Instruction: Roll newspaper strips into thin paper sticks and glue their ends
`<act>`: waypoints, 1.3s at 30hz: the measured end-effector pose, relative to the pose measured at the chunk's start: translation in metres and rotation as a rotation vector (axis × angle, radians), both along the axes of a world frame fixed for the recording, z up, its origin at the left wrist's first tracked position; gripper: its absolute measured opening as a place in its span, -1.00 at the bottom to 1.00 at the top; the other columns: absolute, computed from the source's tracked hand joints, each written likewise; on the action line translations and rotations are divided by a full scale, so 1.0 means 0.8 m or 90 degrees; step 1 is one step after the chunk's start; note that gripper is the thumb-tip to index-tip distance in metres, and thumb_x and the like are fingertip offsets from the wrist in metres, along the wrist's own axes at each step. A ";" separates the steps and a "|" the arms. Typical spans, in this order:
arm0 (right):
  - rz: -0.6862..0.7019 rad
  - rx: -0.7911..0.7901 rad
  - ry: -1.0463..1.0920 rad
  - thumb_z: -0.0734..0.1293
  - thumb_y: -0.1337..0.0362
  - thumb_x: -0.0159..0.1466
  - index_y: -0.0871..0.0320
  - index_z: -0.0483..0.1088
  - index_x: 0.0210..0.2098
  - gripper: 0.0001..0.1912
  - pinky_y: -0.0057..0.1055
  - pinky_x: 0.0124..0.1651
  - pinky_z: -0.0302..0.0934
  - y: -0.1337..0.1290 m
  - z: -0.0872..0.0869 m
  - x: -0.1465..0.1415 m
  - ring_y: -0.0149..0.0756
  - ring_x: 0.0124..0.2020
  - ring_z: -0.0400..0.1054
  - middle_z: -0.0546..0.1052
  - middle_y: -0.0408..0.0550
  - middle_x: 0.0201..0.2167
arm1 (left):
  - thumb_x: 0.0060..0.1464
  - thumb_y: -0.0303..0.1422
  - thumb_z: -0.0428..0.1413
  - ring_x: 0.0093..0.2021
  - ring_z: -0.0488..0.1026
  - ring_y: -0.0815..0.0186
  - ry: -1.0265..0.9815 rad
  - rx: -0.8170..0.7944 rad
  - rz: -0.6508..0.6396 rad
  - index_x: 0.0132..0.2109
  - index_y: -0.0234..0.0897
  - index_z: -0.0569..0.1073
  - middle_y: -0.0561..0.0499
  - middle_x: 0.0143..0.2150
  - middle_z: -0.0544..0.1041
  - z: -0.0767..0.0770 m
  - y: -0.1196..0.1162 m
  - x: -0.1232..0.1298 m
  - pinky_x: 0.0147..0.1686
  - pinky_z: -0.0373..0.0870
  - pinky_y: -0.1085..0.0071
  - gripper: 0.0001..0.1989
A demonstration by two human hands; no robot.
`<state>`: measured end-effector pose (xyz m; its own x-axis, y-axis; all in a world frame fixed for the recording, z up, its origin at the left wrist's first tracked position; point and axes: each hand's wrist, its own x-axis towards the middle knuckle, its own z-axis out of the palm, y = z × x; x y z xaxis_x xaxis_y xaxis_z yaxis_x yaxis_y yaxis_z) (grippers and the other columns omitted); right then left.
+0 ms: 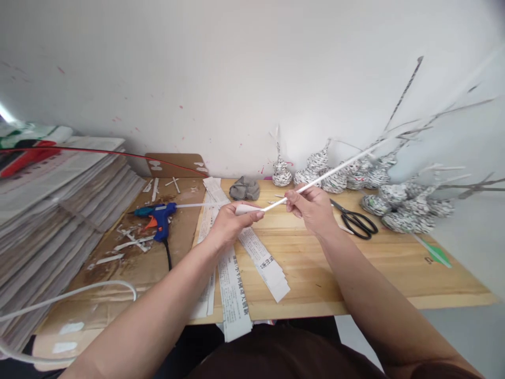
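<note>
My left hand [232, 223] pinches a white paper piece at the lower end of a long thin white tube [327, 175]. To its right, my right hand [310, 206] holds the same tube between thumb and fingers. From there the tube slants up to the right, in front of the wall. Below my left hand, printed paper strips [265, 258] lie fanned on the wooden table [300, 284], some passing under the hand. Black-handled scissors [357, 223] lie just right of my right hand.
A blue glue gun [161, 217] and paper scraps [132, 241] lie on cardboard [181, 231] at the left, beside stacked newspapers [79, 210]. A grey cloth [244, 188] sits near the wall. Several woven paper gourds [333, 180] stand at the back right, stems sticking up.
</note>
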<state>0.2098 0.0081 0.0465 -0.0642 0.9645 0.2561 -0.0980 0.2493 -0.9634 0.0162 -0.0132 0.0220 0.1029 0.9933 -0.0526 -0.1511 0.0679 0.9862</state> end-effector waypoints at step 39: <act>-0.065 0.244 -0.660 0.26 0.17 0.29 0.11 0.42 -0.20 -0.81 -0.37 -0.31 0.20 -0.041 -0.003 -0.024 -0.26 -0.36 0.42 0.56 -0.07 -0.31 | -0.01 -0.49 0.23 -0.33 0.57 0.35 -0.472 -0.035 0.211 -0.34 -0.44 0.49 -0.05 -0.37 0.55 0.002 0.036 -0.029 -0.34 0.52 0.59 -0.92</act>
<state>0.1904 -0.0247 0.0440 -0.3449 0.8459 0.4069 0.7492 0.5092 -0.4235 -0.0066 0.0158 0.0239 -0.1686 0.9762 -0.1361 -0.7846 -0.0493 0.6180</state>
